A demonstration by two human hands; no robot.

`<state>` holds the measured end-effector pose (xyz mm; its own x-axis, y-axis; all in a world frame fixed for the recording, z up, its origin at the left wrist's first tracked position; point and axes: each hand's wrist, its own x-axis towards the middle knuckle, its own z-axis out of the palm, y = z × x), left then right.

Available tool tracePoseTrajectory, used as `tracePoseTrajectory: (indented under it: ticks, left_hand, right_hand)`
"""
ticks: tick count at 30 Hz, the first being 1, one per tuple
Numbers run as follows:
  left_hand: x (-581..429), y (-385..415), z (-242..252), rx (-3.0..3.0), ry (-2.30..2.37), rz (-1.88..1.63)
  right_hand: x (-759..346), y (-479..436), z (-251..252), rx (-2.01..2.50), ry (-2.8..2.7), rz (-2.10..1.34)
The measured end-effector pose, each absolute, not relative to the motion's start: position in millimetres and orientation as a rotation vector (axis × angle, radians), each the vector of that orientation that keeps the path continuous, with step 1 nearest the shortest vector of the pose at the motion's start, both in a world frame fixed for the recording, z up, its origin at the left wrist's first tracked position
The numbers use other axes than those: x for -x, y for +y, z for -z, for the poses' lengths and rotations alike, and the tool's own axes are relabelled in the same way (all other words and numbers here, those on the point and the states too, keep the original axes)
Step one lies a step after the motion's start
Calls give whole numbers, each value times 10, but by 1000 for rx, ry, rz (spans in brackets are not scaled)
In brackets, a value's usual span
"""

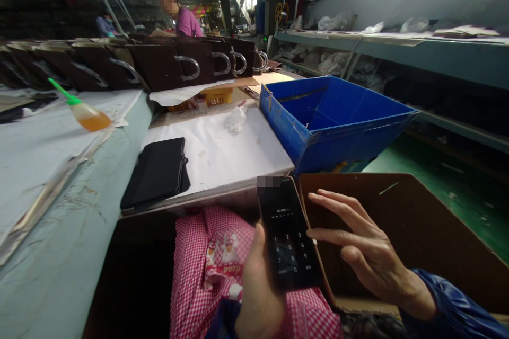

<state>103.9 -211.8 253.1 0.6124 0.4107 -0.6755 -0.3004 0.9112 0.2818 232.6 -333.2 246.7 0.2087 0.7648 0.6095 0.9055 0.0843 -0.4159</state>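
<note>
Cradling the phone (289, 233) above a checked apron (207, 259), the left hand (258, 291) is gripping its lower end. Its screen is showing a number pad and, by the look of it, is not yet unlocked. The right hand (358, 246) is hovering beside it, fingers (338, 209) spread, over a cardboard box (417, 222).

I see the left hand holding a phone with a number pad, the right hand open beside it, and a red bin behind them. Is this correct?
Not quite: the bin is blue, not red, as the head view shows. The left hand does hold the phone with its number pad, and the right hand is open beside it.
</note>
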Motion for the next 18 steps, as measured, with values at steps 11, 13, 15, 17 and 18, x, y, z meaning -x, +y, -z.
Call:
tracePoseTrajectory:
  ticks: [11, 13, 15, 17, 18]
  left_hand:
    - [-1022, -2121, -2451, -88, 702, -406]
    - [-1017, -2131, -2432, -101, 699, -407]
    - [-1013, -2142, -2412, -117, 680, -414]
    - [-1009, -2149, -2402, -131, 660, -418]
    - [-1008, -2151, -2402, -134, 659, -418]
  right_hand:
    - [-2320, -3308, -2496, 1707, -1624, 246]
    - [-2321, -3301, -2516, 1720, -1650, 250]
    - [-2322, -3297, -2520, 1736, -1675, 258]
    - [-2321, -3298, -2512, 1743, -1695, 262]
    - [-2320, -3300, -2508, 1744, -1697, 253]
